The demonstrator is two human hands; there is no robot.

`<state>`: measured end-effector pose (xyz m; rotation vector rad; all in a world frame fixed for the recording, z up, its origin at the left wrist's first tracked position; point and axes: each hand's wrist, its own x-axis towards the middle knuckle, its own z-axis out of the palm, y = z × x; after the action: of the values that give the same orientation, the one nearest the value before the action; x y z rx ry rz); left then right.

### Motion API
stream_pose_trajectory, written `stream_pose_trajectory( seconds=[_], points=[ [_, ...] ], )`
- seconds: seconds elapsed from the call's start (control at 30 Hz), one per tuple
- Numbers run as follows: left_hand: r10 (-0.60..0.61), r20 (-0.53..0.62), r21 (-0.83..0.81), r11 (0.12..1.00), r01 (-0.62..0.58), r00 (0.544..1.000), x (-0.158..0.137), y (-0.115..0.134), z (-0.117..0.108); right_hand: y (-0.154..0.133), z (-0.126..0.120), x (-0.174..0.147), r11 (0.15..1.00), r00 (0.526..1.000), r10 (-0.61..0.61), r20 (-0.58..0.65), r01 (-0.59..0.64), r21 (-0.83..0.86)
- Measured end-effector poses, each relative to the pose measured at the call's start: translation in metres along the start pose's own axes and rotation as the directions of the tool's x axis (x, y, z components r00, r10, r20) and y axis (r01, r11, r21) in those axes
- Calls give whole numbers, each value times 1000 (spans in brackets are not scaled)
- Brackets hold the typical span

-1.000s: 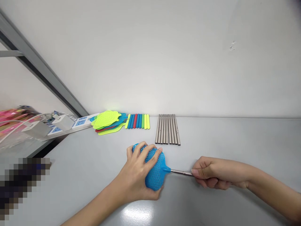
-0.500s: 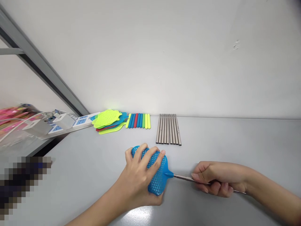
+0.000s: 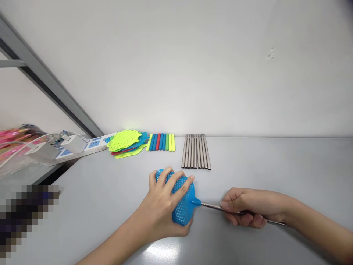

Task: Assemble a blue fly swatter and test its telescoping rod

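A blue mesh fly swatter head (image 3: 185,204) is gripped by my left hand (image 3: 167,206), fingers spread over its top and the thumb at the lower edge. A thin metal rod (image 3: 211,205) runs right from the head's socket. My right hand (image 3: 245,208) is closed around that rod, and the rod's far end shows below the wrist. Behind the hands lie several silvery metal tubes (image 3: 195,151) side by side. Left of them is a row of coloured plastic handles (image 3: 160,142) in yellow, blue, red and green. Beside these sits a pile of swatter heads (image 3: 125,141), bright yellow on top.
A white power strip (image 3: 93,144) with plugged-in white adapters (image 3: 73,143) runs along the left edge of the grey table (image 3: 275,165). Pink bagged items (image 3: 13,141) lie beyond it. A white wall (image 3: 220,73) stands behind, and a pixelated dark patch covers the lower left.
Both hands keep their grips. My right hand has shifted slightly left toward the swatter head with the rod; the whole view has also moved a little.
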<state>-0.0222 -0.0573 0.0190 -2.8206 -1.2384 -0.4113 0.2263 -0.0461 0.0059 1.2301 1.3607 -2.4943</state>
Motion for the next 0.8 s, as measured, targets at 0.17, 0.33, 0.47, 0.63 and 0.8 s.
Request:
stream_pose_trajectory(
  seconds=[0.17, 0.33, 0.47, 0.63, 0.8],
  points=[
    [-8, 10, -34, 999, 8, 1000, 1, -1, 0, 1, -1, 1, 1000, 1000, -18, 0, 18, 1],
    [-16, 23, -35, 999, 17, 1000, 1, -2, 0, 1, 0, 1, 999, 999, -33, -6, 33, -4],
    [-8, 39, -30, 1000, 10, 999, 2, -1, -2, 0, 0, 1, 999, 999, -47, -13, 47, -13],
    [0, 58, -27, 1000, 2, 998, 4, 0, -4, 0, -1, 2, 997, 998, -66, -20, 65, -30],
    [11, 74, -28, 1000, -9, 997, 3, -2, -2, -1, 0, 1, 994, 995, -84, -55, 80, -76]
  ],
)
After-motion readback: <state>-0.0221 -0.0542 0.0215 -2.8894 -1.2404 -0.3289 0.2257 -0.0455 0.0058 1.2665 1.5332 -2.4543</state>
